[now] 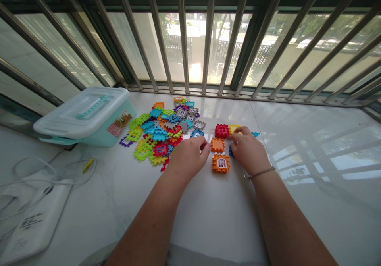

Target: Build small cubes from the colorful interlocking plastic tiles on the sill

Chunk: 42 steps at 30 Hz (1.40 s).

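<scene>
2 hands among snap-together plastic tiles on a white marble surface (214, 214)

The left hand (187, 157) is narrowed, its fingertips at a pale tile (204, 138), and the right hand (247, 151) is curled over a blue tile (231, 151); whether either grips, I cannot tell. Between them sit a red cube (222, 131), an orange cube (217, 145) and an orange cube with a white window (221, 163). Left of them lies a heap of multicoloured tiles (154, 133). Beyond it stands a closed teal storage box with a white lid (98, 117), its contents hidden, its picture sticker (119, 123) unreadable.
</scene>
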Each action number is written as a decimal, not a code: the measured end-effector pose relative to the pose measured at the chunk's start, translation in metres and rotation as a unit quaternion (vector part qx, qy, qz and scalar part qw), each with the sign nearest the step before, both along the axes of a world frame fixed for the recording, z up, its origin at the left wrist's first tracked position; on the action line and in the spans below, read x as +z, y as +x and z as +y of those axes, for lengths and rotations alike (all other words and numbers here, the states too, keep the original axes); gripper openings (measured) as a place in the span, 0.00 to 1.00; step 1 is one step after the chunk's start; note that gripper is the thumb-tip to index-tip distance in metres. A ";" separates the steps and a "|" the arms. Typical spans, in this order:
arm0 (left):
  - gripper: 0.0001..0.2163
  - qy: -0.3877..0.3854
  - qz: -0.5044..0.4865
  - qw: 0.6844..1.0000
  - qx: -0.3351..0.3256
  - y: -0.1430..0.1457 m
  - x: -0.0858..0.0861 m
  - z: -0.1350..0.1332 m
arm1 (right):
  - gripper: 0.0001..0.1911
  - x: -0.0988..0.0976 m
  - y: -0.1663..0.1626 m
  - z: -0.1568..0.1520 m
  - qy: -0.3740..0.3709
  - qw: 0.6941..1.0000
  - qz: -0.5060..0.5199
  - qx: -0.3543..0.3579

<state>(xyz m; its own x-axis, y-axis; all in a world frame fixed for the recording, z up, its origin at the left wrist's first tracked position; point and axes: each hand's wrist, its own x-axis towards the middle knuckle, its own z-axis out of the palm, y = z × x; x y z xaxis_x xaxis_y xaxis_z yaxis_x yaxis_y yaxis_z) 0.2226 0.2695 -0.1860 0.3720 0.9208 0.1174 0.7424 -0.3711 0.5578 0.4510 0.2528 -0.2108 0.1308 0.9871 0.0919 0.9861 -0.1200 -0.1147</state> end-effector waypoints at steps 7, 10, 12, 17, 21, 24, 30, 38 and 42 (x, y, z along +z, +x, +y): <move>0.12 0.003 0.004 1.000 -0.002 0.001 -0.001 0.001 | 0.19 0.000 0.001 0.000 0.000 1.000 -0.009 -0.015; 0.12 0.002 0.006 1.000 -0.001 0.001 0.000 0.000 | 0.18 0.001 0.002 0.000 0.002 1.000 -0.007 -0.024; 0.12 0.000 0.008 1.000 -0.001 0.001 0.000 0.000 | 0.18 0.001 0.003 0.000 0.005 1.000 -0.002 -0.027; 0.12 -0.006 0.012 1.000 0.000 0.001 0.001 0.000 | 0.17 0.000 0.005 0.001 0.015 0.999 0.011 -0.028; 0.12 -0.008 0.016 1.000 0.002 0.002 0.002 -0.001 | 0.16 0.000 0.006 0.001 0.018 0.999 0.020 -0.025; 0.12 -0.014 0.016 1.000 0.003 0.002 0.002 -0.001 | 0.16 0.001 0.006 0.001 0.024 0.999 0.032 -0.026; 0.12 -0.009 0.009 1.000 0.001 0.001 0.002 -0.001 | 0.14 0.006 0.002 -0.001 0.059 0.997 0.048 -0.018; 0.10 0.042 0.053 0.998 0.023 -0.008 -0.001 0.007 | 0.10 0.024 -0.009 -0.007 0.147 0.985 0.086 0.007; 0.17 0.056 0.129 0.981 0.137 -0.022 -0.006 0.014 | 0.09 0.033 -0.022 -0.013 0.182 0.977 0.108 0.029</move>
<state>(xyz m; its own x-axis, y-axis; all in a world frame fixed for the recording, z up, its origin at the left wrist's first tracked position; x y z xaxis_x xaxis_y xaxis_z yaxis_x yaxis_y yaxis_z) 0.2010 0.2836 -0.1923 0.1440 0.9769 0.1577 0.9338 -0.1869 0.3050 0.4289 0.2397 -0.1773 0.1312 0.9001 0.4155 0.9382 0.0227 -0.3454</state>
